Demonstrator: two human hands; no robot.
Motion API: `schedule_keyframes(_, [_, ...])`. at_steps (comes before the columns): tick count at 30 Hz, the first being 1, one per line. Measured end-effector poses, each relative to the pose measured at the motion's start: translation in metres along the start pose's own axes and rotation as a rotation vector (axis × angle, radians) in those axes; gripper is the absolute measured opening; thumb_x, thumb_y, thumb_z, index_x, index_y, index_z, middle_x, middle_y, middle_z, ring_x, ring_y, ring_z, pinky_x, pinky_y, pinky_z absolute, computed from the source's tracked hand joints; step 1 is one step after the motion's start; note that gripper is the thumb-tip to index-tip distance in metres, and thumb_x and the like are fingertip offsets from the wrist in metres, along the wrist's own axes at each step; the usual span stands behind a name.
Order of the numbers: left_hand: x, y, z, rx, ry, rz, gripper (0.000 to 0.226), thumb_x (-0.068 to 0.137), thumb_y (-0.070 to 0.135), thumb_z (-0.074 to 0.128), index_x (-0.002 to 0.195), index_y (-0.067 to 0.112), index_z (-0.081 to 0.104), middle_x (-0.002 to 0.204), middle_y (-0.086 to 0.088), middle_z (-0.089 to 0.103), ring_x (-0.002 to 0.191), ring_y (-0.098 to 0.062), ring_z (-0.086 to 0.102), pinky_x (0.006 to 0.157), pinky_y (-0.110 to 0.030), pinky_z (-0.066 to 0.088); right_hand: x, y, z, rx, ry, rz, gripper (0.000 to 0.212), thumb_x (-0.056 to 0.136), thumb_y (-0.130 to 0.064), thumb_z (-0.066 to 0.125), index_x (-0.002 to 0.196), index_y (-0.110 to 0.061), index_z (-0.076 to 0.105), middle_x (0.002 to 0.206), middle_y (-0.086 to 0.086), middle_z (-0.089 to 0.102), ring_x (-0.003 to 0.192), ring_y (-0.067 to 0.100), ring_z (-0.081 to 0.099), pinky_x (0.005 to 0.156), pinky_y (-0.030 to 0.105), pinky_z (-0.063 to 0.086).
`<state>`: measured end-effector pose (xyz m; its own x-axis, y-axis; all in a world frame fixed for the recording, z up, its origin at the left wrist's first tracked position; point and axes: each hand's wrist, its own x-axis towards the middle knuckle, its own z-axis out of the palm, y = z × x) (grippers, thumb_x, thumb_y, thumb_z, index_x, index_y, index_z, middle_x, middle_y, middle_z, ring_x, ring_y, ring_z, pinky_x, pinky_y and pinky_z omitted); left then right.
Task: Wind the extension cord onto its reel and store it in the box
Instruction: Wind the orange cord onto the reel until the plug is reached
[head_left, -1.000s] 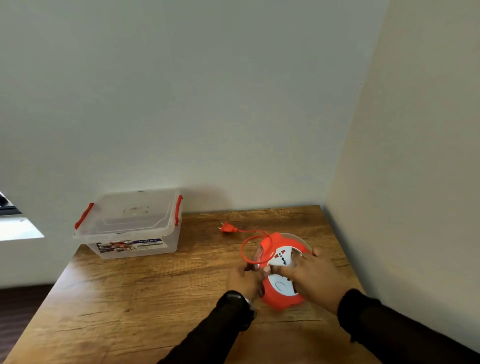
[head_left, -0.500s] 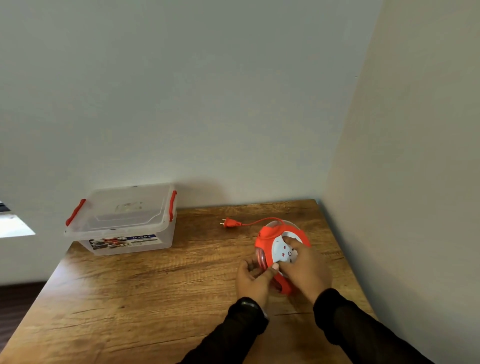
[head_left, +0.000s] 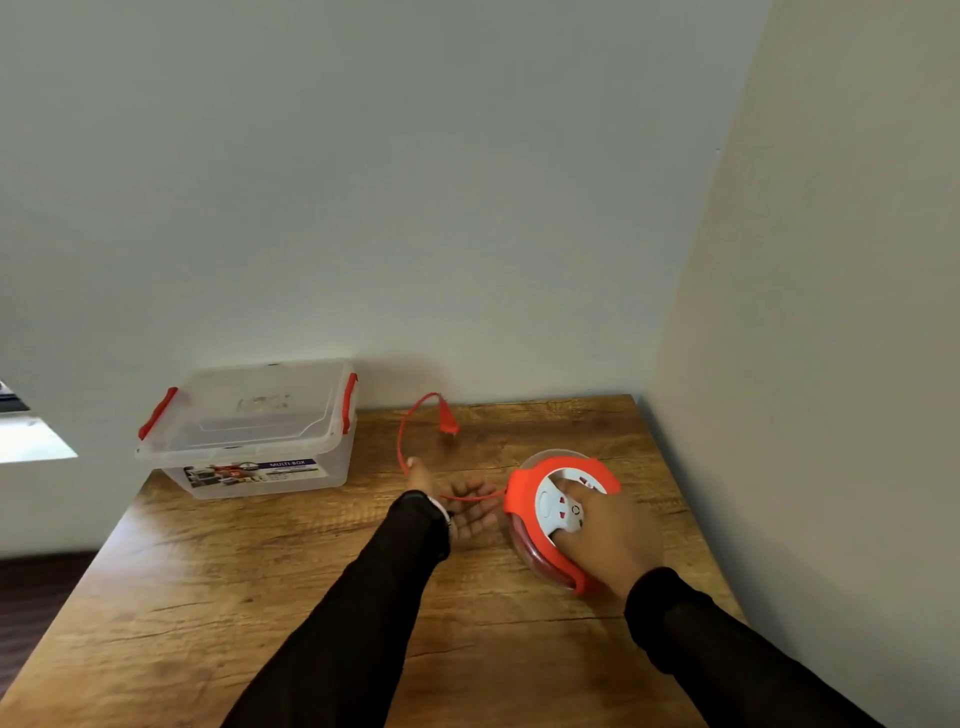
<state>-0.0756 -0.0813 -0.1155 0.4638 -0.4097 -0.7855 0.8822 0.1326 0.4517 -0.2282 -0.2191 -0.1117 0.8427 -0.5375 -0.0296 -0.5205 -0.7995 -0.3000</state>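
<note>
The right hand (head_left: 608, 540) hides part of the reel (head_left: 558, 514).

The table (head_left: 260, 597) is wood with a pronounced dark grain and a smooth, lightly satin finish that catches pale light along its left side. The box (head_left: 249, 441) is clear, glossy plastic with opaque red plastic latches and a printed paper label on its front wall. The reel (head_left: 550, 499) has an orange matt plastic frame, a smooth white plastic socket face and a clear plastic rim. The cord (head_left: 410, 431) is sheathed in smooth orange plastic. Both sleeves (head_left: 363, 613) are matt black cloth. The walls (head_left: 415, 182) are painted, matt and even.
</note>
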Motion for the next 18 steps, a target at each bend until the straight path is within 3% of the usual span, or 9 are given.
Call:
schedule_keyframes(2, [0.004,-0.007,-0.01,0.002,-0.013,-0.032,0.108,0.069,0.089,0.019,0.102,-0.003,0.063,0.103,-0.022,0.068,0.091,-0.036,0.065,0.073,-0.049,0.052,-0.001,0.0,-0.001,-0.016,0.0,-0.007,0.065,0.081,-0.05,0.056,0.142,-0.044,0.032,0.133,-0.007,0.058,0.113,0.017,0.058,0.086,0.031,0.054])
schedule_keyframes(4, [0.002,-0.017,-0.012,0.161,-0.082,-0.038,0.102,0.061,0.091,0.04,0.101,0.0,0.066,0.103,-0.018,0.071,0.096,-0.035,0.066,0.078,-0.047,0.052,-0.001,0.001,-0.001,-0.028,0.003,-0.008,0.065,0.081,-0.051,0.055,0.141,-0.045,0.032,0.131,-0.008,0.059,0.11,0.015,0.059,0.082,0.029,0.054])
schedule_keyframes(7, [-0.009,-0.037,-0.005,0.564,-0.201,-0.038,0.051,0.065,0.054,0.074,0.091,0.01,0.068,0.089,-0.008,0.072,0.085,-0.025,0.068,0.075,-0.039,0.055,0.001,0.003,-0.002,-0.076,0.012,-0.037,0.065,0.08,-0.055,0.053,0.141,-0.044,0.032,0.128,-0.008,0.061,0.108,0.015,0.06,0.079,0.029,0.054])
schedule_keyframes(9, [-0.013,-0.049,0.0,0.693,-0.201,0.025,0.029,0.074,0.027,0.077,0.094,0.012,0.064,0.085,-0.007,0.069,0.076,-0.02,0.067,0.07,-0.037,0.057,0.002,0.004,-0.002,-0.122,0.029,-0.07,0.067,0.08,-0.059,0.051,0.142,-0.044,0.031,0.126,-0.008,0.062,0.106,0.014,0.061,0.078,0.029,0.054])
schedule_keyframes(12, [-0.016,-0.06,0.007,0.56,-0.161,0.19,0.023,0.074,0.006,0.077,0.091,0.005,0.063,0.069,-0.006,0.07,0.055,-0.017,0.068,0.051,-0.028,0.057,0.005,0.006,-0.006,-0.103,0.033,-0.069,0.068,0.079,-0.062,0.052,0.141,-0.043,0.032,0.128,-0.007,0.061,0.106,0.015,0.061,0.079,0.029,0.055])
schedule_keyframes(15, [-0.017,-0.069,0.015,0.512,-0.119,0.405,0.016,0.074,0.001,0.076,0.074,0.011,0.063,0.051,0.003,0.064,0.045,-0.013,0.061,0.047,-0.026,0.055,0.007,0.005,-0.01,0.112,0.025,0.013,0.066,0.074,-0.051,0.063,0.136,-0.044,0.04,0.129,-0.005,0.061,0.108,0.019,0.06,0.082,0.034,0.055])
schedule_keyframes(18, [-0.019,-0.078,0.02,0.549,-0.04,0.608,0.021,0.072,0.006,0.078,0.064,0.014,0.06,0.054,-0.002,0.061,0.054,-0.025,0.06,0.059,-0.034,0.053,0.007,0.001,-0.012,0.352,0.057,0.102,0.065,0.07,-0.04,0.072,0.13,-0.042,0.047,0.128,-0.002,0.06,0.111,0.022,0.058,0.082,0.035,0.054])
